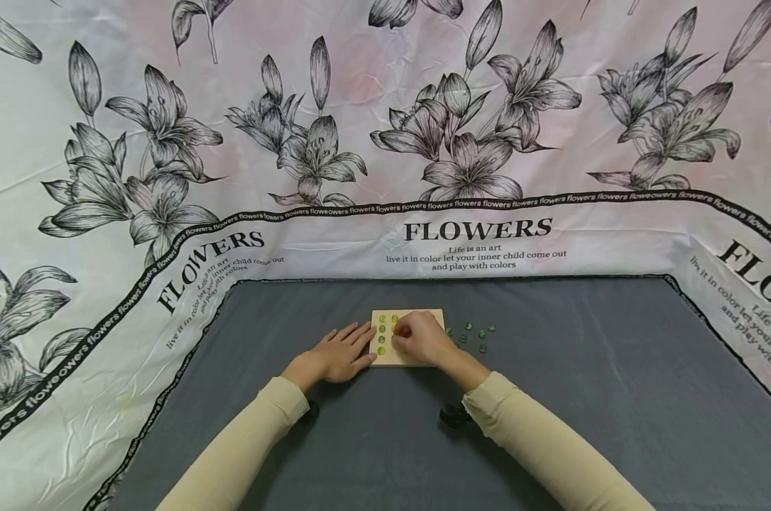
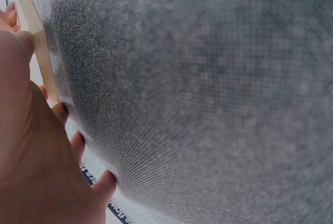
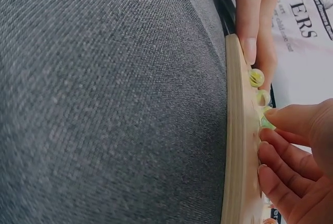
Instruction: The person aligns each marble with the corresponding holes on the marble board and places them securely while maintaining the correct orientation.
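A pale wooden board (image 1: 417, 360) with hollows lies on the grey cloth, and several yellow-green glass marbles (image 1: 382, 339) sit in its left part. My left hand (image 1: 339, 353) lies flat at the board's left edge, fingers spread, with the thumb and fingertips against the wood. Over the board's middle, my right hand (image 1: 422, 336) pinches a green marble (image 3: 267, 122) between thumb and forefinger, close over the board's surface. Its other fingers rest by the board face in the right wrist view. From the head, that hand hides much of the board's middle.
Several loose dark green marbles (image 1: 482, 333) are scattered on the grey cloth (image 1: 583, 397) just right of the board. A white flower-printed cloth (image 1: 334, 248) borders the grey area at the back and sides. Black devices (image 1: 454, 416) show beneath the wrists.
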`<state>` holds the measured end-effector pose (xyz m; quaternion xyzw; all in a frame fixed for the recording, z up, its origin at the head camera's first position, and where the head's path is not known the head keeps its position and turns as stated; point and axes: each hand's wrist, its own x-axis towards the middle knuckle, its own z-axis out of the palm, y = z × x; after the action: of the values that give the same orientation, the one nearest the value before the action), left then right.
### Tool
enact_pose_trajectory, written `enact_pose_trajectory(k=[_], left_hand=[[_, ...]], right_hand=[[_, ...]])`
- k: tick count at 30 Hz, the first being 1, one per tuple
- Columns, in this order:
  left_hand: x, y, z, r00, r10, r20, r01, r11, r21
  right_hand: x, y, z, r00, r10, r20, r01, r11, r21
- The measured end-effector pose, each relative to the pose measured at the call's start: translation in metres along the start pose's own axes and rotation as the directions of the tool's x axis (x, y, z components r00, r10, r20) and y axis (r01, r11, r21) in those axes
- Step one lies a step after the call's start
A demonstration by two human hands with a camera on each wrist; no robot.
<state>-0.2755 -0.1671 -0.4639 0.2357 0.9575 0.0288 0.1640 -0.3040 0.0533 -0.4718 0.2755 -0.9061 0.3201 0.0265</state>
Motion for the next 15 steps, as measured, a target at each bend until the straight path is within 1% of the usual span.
enact_pose_trajectory(k=[3, 9, 10, 13, 15], left_hand=[[0.000, 0.001, -0.002, 1.000, 0.005, -0.006, -0.005, 1.000, -0.007], [0.001, 0.002, -0.004, 1.000, -0.004, 0.007, 0.004, 1.000, -0.006], [0.001, 0.002, -0.005, 1.000, -0.006, 0.013, 0.007, 1.000, -0.003], [0.003, 0.001, -0.002, 1.000, -0.012, 0.004, 0.012, 1.000, -0.011], [0.005, 0.000, 0.000, 1.000, -0.023, 0.008, 0.023, 1.000, -0.008]], right_hand=[[0.001, 0.000, 0.000, 1.000, 0.011, 0.005, -0.011, 1.000, -0.003], [0.003, 0.000, -0.003, 1.000, 0.010, 0.012, -0.010, 1.000, -0.015], [0.002, 0.000, -0.004, 1.000, 0.010, 0.019, -0.009, 1.000, -0.018], [0.000, 0.000, -0.009, 0.999, 0.006, 0.050, -0.005, 1.000, -0.022], [-0.002, 0.000, -0.014, 0.997, -0.018, 0.072, 0.020, 1.000, -0.023]])
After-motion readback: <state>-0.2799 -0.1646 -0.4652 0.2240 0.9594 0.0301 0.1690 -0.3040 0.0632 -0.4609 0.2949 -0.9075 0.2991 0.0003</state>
